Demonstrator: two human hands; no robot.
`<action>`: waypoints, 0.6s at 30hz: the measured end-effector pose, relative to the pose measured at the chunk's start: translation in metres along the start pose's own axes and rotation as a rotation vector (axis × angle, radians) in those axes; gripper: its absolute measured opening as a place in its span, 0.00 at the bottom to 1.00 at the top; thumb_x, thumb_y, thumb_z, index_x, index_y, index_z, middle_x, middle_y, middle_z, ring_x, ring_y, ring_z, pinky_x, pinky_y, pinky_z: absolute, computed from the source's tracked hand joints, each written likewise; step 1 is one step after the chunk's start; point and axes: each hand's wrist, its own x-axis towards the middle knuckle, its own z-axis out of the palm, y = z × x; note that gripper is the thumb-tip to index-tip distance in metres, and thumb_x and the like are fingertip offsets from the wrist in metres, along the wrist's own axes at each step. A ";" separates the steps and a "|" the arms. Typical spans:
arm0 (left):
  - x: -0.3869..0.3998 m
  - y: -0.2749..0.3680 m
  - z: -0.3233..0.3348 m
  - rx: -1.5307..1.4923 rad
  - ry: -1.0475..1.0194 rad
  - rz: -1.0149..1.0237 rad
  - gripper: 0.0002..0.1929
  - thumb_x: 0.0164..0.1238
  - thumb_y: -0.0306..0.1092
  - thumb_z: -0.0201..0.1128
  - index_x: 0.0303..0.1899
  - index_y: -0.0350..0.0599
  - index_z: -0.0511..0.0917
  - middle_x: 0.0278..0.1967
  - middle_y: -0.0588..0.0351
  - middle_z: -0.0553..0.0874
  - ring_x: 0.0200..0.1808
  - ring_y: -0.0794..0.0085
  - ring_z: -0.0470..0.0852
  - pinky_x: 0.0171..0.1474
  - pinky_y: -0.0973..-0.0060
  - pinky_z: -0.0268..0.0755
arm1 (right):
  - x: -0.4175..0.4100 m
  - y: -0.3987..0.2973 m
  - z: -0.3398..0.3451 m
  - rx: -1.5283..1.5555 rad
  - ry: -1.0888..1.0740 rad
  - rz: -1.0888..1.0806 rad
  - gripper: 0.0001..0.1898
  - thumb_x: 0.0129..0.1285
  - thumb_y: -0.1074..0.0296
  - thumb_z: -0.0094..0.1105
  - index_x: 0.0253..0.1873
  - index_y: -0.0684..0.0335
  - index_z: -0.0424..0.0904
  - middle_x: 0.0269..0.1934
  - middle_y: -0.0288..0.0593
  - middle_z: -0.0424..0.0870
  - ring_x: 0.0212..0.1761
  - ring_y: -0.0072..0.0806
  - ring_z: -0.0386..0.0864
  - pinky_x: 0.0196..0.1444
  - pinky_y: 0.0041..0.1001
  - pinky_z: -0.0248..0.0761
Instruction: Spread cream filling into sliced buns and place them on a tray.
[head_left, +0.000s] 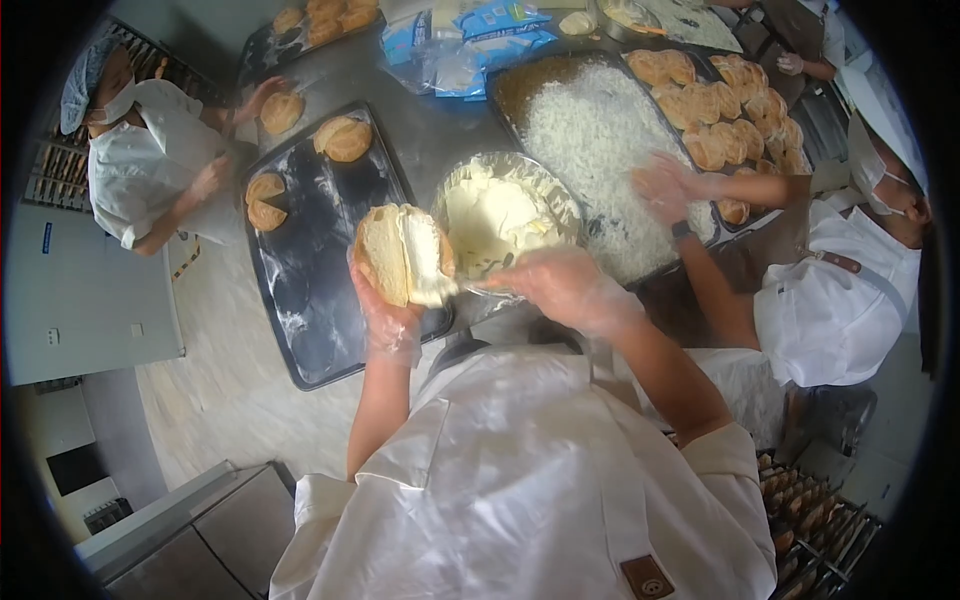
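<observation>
My gloved left hand (390, 315) cups a split bread bun (384, 259), its two cut faces turned up and spread apart. White cream (425, 251) coats the right-hand face; the left one is bare crumb. My gloved right hand (559, 289), blurred, grips a spreading tool (469, 286) mostly hidden by fingers and cream, its end at the bun's lower right edge. Just beyond the hands stands a metal bowl (574, 202) with a thick mass of pale cream (499, 206). Under and left of the bun lies a dark baking tray (322, 315).
Cut buns (343, 139) rest on the dark tray. A co-worker at left reaches to a bun (282, 112). At right, another co-worker's hands (667, 187) are in a tray of white powder (592, 127), beside a tray of filled buns (701, 105). Blue packets (499, 34) lie behind.
</observation>
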 end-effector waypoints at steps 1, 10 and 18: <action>0.004 0.000 -0.001 -0.043 0.009 0.005 0.28 0.72 0.59 0.42 0.64 0.53 0.68 0.61 0.56 0.75 0.62 0.60 0.74 0.61 0.55 0.71 | -0.008 0.006 0.007 0.160 0.105 -0.068 0.17 0.62 0.69 0.58 0.55 0.44 0.81 0.35 0.43 0.81 0.34 0.40 0.79 0.39 0.36 0.73; 0.001 -0.022 0.026 0.306 -0.157 0.147 0.29 0.71 0.58 0.47 0.66 0.53 0.66 0.65 0.55 0.71 0.64 0.59 0.72 0.63 0.57 0.69 | 0.021 -0.019 0.006 -0.073 0.198 0.143 0.19 0.67 0.70 0.49 0.60 0.40 0.76 0.31 0.42 0.78 0.34 0.39 0.80 0.36 0.37 0.74; 0.030 -0.050 0.040 0.185 -0.008 -0.171 0.30 0.71 0.61 0.43 0.64 0.53 0.67 0.62 0.56 0.74 0.63 0.61 0.73 0.63 0.58 0.68 | -0.008 0.023 0.016 0.388 0.407 0.285 0.22 0.61 0.76 0.55 0.59 0.46 0.78 0.31 0.44 0.77 0.33 0.41 0.77 0.36 0.35 0.71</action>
